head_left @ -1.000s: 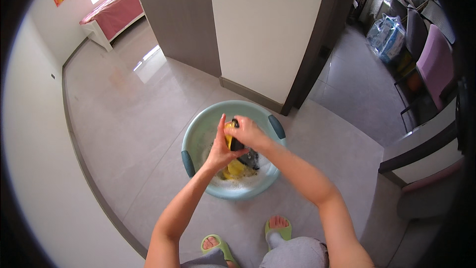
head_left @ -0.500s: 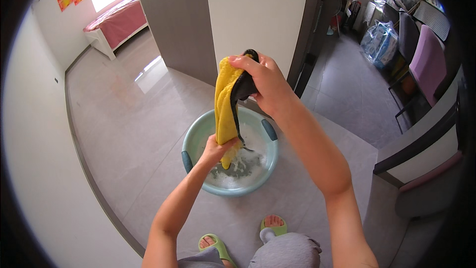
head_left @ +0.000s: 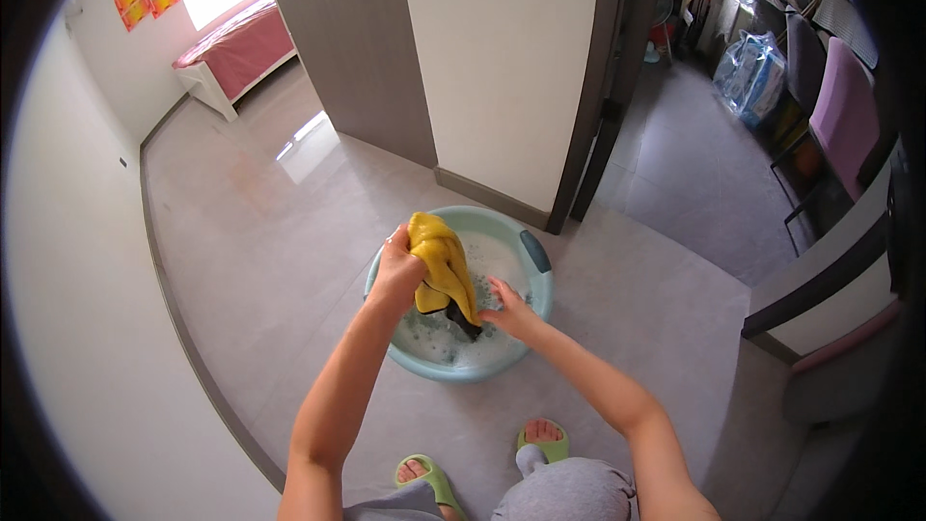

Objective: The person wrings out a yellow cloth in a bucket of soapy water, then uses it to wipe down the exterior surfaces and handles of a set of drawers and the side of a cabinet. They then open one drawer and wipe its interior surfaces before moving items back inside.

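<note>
A wet yellow cloth with a black edge and dark underside (head_left: 439, 256) hangs bunched over a pale green basin (head_left: 464, 370). My left hand (head_left: 397, 270) grips its upper end, at the basin's left side. The cloth's lower, dark end dips to the foamy water (head_left: 434, 342). Beside that lower end, to its right, is my right hand (head_left: 508, 311), fingers apart and nothing held in them; whether a fingertip touches the cloth I cannot tell. The basin stands on the floor in front of my feet.
Green slippers (head_left: 545, 439) are on my feet below the basin. A wall corner (head_left: 502, 68) rises just beyond it, with a dark door frame (head_left: 598, 116) to the right. Purple chairs (head_left: 844, 116) and wrapped bags (head_left: 750, 77) stand at far right, a pink-covered bed (head_left: 246, 48) at far left.
The cloth has come down toward the water. My right hand has let go of its upper end and moved down; my left hand has risen slightly and now holds the upper end.
</note>
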Demonstrator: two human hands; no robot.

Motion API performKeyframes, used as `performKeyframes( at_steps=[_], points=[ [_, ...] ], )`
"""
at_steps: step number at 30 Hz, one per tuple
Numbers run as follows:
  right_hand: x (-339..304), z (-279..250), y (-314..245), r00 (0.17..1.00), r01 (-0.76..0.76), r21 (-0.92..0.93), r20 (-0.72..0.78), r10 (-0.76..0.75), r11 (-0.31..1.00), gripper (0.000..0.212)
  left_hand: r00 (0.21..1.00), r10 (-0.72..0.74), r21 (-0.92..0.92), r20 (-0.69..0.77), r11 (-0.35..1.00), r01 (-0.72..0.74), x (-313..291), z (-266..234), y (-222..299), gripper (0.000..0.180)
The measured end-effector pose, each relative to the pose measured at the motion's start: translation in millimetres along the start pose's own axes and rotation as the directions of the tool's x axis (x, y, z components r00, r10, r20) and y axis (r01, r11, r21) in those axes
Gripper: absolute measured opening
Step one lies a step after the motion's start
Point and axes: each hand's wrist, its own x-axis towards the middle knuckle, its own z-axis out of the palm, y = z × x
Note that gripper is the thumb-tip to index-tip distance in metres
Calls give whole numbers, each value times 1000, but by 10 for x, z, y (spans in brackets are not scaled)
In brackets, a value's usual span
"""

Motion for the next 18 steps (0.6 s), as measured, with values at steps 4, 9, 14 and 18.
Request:
performKeyframes(
  at_steps=[4, 9, 14, 18],
  points=[
    [27, 274, -568, 824, 529, -251, -76, -561, 811, 105, 999, -45, -64, -17, 997, 44, -80, 35, 55, 33],
    [230, 265, -620, 765, 579, -120, -260, -589, 806, 97, 991, -110, -455, -71, 888, 66, -131, 190, 310, 29],
    [335, 203, -597, 815, 520, 53, -330, -476, 853, 38, 999, -47, -565, -21, 825, 27, 110, -450, -301, 29],
    [352, 217, -485, 879, 417, 253, -357, -317, 873, 38, 963, -252, 375, -96, 887, 270, 28, -609, -889, 72]
  ],
)
